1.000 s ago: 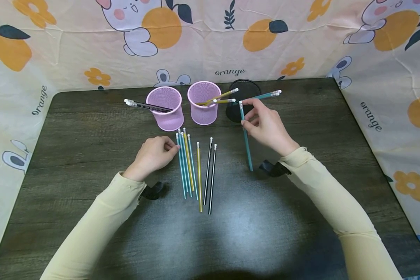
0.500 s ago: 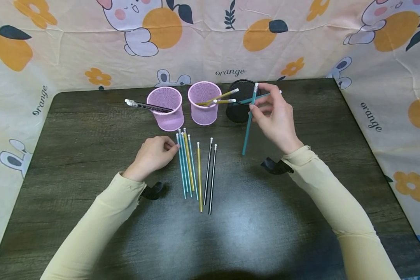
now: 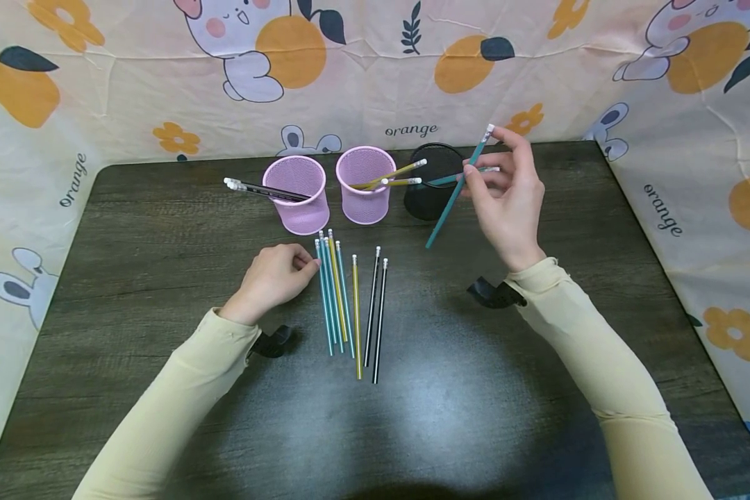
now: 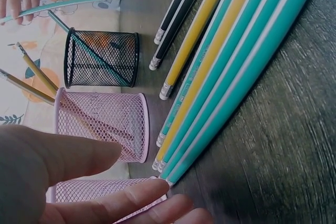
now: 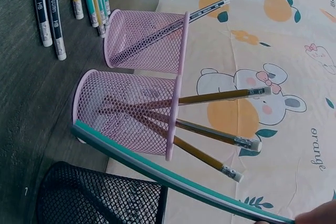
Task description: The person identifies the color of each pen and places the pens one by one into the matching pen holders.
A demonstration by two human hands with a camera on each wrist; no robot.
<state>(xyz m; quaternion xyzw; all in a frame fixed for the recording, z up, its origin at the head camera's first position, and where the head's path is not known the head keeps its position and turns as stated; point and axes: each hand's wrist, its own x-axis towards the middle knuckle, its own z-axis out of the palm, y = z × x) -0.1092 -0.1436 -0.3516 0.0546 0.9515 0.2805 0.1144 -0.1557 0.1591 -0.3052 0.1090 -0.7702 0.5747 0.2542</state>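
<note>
My right hand (image 3: 509, 198) pinches a teal pencil (image 3: 445, 215), white eraser up, tilted beside the black mesh cup (image 3: 423, 203). In the right wrist view, this held pencil (image 5: 173, 181) slants across the cups. Another teal pencil (image 4: 59, 20) leans inside the black cup. My left hand (image 3: 278, 281) rests on the table with loose fingers, its fingertips at the eraser end of the leftmost teal pencil (image 3: 325, 305). Beside that lie more teal pencils, yellow pencils (image 3: 357, 319) and two black pencils (image 3: 380, 323), erasers pointing away from me.
A pink mesh cup (image 3: 304, 217) at the left holds black pencils (image 3: 265, 190). The middle pink cup (image 3: 365, 208) contains yellow pencils (image 5: 205, 158). A printed cloth (image 3: 362, 90) hangs behind the dark wooden table (image 3: 162, 243).
My right hand has risen and moved right and away from me, tilting the teal pencil so its eraser leans right. The left hand stays still.
</note>
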